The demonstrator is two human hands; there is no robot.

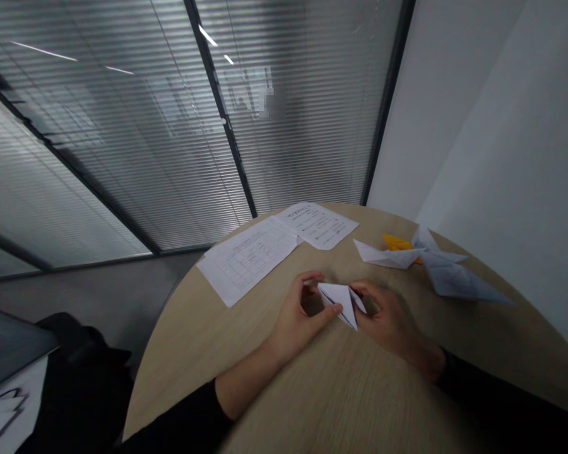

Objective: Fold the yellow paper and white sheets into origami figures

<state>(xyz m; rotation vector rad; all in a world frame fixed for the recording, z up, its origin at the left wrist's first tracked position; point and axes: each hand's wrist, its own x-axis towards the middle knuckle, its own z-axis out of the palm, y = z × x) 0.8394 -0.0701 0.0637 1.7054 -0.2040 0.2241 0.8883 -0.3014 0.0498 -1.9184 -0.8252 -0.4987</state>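
Note:
Between my hands is a small piece of folded white paper (341,299), with layered flaps and a point facing down toward me. My left hand (303,314) grips its left side, the thumb pressed on the front flap and the fingers curled behind. On the right side my right hand (383,310) pinches the paper between thumb and fingers, close to a flap that stands out. The paper is held just over the wooden table (350,384); whether it touches the top I cannot tell.
Printed sheets (250,255) and another printed page (315,224) lie at the table's far left. Folded white paper shapes (459,274) and a yellow one (397,242) sit at the right. Behind are glass panels with blinds (303,126) and a wall (511,157); dark cloth (85,378) is at lower left.

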